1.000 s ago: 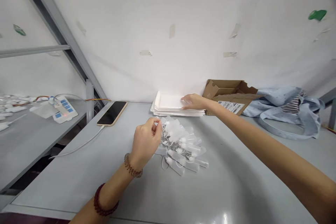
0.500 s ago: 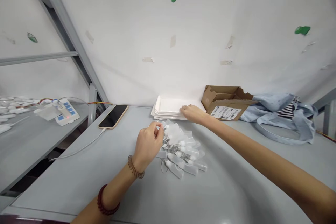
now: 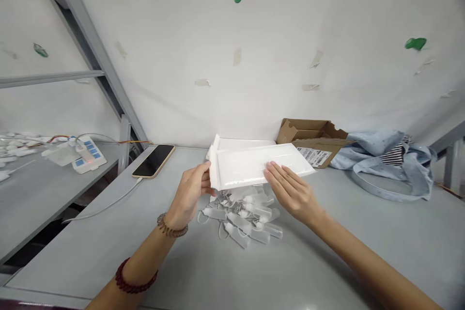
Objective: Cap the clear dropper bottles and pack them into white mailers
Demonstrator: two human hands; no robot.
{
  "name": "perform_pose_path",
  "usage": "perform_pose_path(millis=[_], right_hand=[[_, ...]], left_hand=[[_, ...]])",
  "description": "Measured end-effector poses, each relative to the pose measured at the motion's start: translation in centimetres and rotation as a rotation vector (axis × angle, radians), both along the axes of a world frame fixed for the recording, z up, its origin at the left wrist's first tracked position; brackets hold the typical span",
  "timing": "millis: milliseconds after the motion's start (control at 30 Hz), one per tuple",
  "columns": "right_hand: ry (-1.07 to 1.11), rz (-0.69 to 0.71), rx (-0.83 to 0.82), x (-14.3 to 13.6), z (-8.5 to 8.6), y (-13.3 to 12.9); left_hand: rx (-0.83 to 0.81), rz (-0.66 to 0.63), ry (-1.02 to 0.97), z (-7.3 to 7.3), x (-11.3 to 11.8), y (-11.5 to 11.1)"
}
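My left hand [image 3: 191, 193] grips the left end of a white mailer envelope [image 3: 243, 167], at its folded flap. Across the envelope's front edge lies my right hand [image 3: 292, 193], fingers on the upper face and thumb out of sight. The envelope is tilted above a heap of small translucent squeeze bottles [image 3: 250, 218] with white caps, some with loop straps, and it hides the back of the heap. Behind it, a stack of similar white envelopes [image 3: 243, 143] rests against the wall, mostly covered.
An open cardboard box [image 3: 314, 143] stands at the back right beside light blue cloth [image 3: 395, 169]. To the left lies a phone [image 3: 153, 161] with a white cable [image 3: 105, 208] running over the table. A white device [image 3: 89, 155] sits on the neighbouring table.
My right hand has drawn one envelope forward off the stack, over the bottles. My left hand, which was at the bottles, has moved left and now holds the envelope's left end.
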State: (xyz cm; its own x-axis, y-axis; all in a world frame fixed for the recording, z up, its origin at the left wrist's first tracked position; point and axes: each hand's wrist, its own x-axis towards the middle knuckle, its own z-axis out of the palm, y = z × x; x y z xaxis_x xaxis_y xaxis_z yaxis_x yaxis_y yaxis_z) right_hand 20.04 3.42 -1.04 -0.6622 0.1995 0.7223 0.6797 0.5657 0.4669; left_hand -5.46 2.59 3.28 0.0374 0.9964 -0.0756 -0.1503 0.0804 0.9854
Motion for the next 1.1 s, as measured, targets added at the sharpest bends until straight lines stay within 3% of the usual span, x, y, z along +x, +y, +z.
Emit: perform_pose_path(millis=[200, 433, 600, 700, 867, 1100], right_hand=[[0.033, 0.030, -0.048, 1.7, -0.7, -1.8], [0.082, 0.132, -0.136, 0.4, 0.7, -3.1], [0.053, -0.001, -0.381, -0.5, 1.9, -4.2], [-0.007, -0.078, -0.451, -0.6, 1.8, -4.4], [0.007, -0.092, -0.409, -0.5, 1.4, -4.4], [-0.003, -0.069, -0.402, -0.2, 2.4, -4.4]], left_hand=[[-0.091, -0.175, -0.062, -0.3, 0.5, -0.6], [-0.144, -0.289, -0.060, -0.3, 0.9, -1.1], [-0.042, -0.362, 0.153, -1.1, 1.7, -1.8], [0.039, -0.370, 0.317, -1.4, 2.4, -2.4], [0.104, -0.339, 0.429, -1.9, 3.0, -3.0], [0.120, -0.266, 0.334, -1.7, 3.0, -3.0]])
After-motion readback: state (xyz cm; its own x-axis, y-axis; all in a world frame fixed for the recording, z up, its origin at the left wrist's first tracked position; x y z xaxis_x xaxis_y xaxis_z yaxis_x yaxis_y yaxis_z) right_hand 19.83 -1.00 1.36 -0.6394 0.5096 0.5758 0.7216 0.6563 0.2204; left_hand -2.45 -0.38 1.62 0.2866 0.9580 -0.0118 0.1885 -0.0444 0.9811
